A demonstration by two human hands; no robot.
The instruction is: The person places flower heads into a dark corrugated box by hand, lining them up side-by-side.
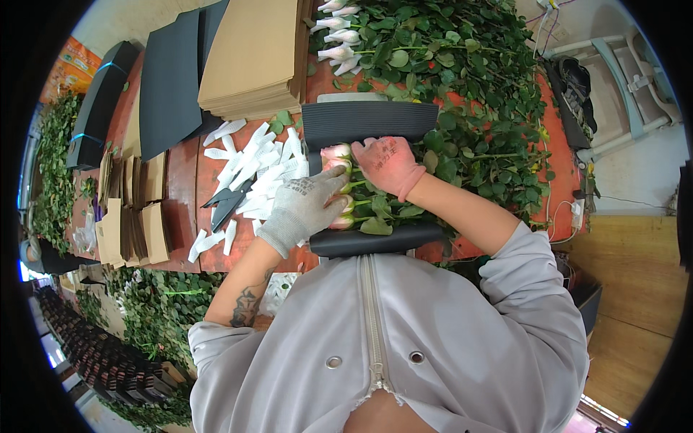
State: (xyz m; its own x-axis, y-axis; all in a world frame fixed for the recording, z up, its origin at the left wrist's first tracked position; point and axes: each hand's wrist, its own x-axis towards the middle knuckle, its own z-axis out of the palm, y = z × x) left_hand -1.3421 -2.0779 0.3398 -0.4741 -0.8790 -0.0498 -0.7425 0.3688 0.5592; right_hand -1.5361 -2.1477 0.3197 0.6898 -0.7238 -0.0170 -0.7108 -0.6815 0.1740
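Note:
My left hand (306, 203), in a grey knit glove, lies with its fingers on the heads of several pale pink roses (342, 221). In a pink glove, my right hand (389, 165) rests at the upper stems, just right of the blooms; whether its fingers grip a stem cannot be told. The roses lie side by side, heads to the left, between two raised flaps of black corrugated sheet (370, 120). White mesh bud sleeves (260, 168) are piled left of my left hand, with black-handled scissors (230, 204) among them.
Brown cardboard sheets (252, 59) and black sheets (170, 81) are stacked at the back left. Leafy rose stems (460, 54), some with sleeved heads, cover the back right. Folded cardboard pieces (132, 216) stand left on the red table (181, 189). A folding chair (622, 86) is beyond the right edge.

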